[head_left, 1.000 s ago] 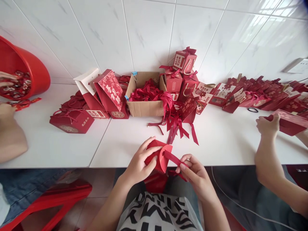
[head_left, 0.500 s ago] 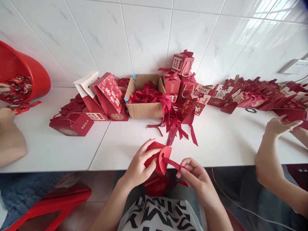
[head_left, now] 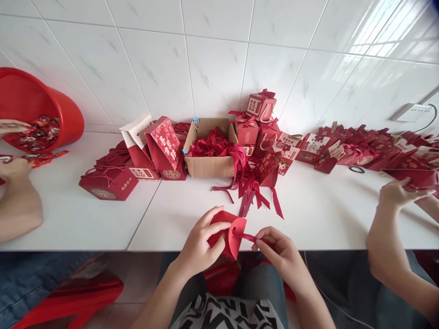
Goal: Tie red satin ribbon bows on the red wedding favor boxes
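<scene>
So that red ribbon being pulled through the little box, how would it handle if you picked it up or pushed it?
The ribbon is probably floppy: the loose ones spilling from the cardboard box drape and curl. It looks thin and flat, so likely very light. Pushed, it would probably bunch up rather than slide; the right hand pinches it while the left hand steadies the small box.

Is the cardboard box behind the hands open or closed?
Open: the cardboard box has its flaps up, and red ribbons spill over its rim.
</scene>
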`<state>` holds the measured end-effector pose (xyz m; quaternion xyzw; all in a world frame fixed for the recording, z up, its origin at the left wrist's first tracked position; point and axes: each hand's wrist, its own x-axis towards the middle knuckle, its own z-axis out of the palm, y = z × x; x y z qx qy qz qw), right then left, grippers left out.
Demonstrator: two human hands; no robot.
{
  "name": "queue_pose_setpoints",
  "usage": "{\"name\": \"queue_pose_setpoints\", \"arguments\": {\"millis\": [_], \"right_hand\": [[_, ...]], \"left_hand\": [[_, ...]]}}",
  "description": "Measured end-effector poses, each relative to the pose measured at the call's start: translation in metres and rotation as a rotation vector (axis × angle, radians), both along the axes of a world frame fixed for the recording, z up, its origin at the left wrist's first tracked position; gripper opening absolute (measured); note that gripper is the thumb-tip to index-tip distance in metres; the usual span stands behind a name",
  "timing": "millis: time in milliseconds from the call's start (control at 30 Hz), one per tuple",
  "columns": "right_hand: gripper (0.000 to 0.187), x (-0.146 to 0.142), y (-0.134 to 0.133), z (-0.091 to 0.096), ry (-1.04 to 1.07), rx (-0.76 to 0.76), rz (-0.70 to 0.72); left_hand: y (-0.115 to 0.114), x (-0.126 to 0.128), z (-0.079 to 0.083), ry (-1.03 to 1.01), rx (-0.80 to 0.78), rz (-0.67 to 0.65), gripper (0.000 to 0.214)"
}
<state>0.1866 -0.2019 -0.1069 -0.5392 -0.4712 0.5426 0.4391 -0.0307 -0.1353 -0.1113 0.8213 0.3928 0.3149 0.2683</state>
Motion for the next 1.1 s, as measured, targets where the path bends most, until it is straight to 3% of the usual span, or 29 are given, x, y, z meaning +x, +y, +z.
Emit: {"name": "queue_pose_setpoints", "arguments": {"millis": [367,567,800,1100], "right_hand": [[0.023,-0.004,0.004,0.0,-0.102,0.057,0.026],[0.023,-0.005,0.003,0.001,-0.133,0.07,0.037],[0.025,-0.014,0.007,-0.001,-0.173,0.114,-0.06],[0.026,-0.038,0.022,-0.011,-0.112,0.149,-0.183]], "left_hand": [[0.004,0.001,0.009,0.034,0.069,0.015,0.024],[0.005,0.003,0.005,-0.041,-0.018,0.007,0.023],[0.006,0.002,0.005,-0.073,-0.137,-0.028,0.021],[0.006,0.005,0.005,-0.011,-0.055,-0.028,0.024]]}}
